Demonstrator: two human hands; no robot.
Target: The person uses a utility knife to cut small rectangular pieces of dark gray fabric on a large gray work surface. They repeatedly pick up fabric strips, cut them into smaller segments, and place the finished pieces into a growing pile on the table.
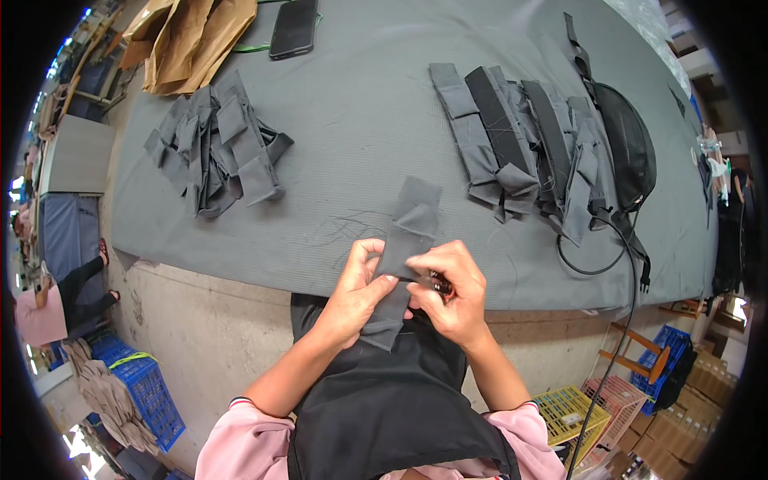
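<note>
A grey fabric strip (pixel 410 228) with folded, stitched sections lies across the table's near edge, its lower end hanging over my dark apron. My left hand (pixel 358 292) pinches this strip along its left side, thumb on top. Closed at the strip's right side, my right hand (pixel 453 290) holds a small dark tool (pixel 437 282) that looks like thread snips. Fingers cover most of the tool, and its tip against the fabric is hard to make out. Loose dark threads (pixel 340 228) lie on the table just left of the strip.
A pile of similar grey strips (pixel 216 152) lies at the left, more strips (pixel 500 132) at the right. Beside those rest a black waist bag (pixel 628 140) and a black cable (pixel 634 280). A phone (pixel 294 29) and brown paper bag (pixel 188 44) sit at the far left.
</note>
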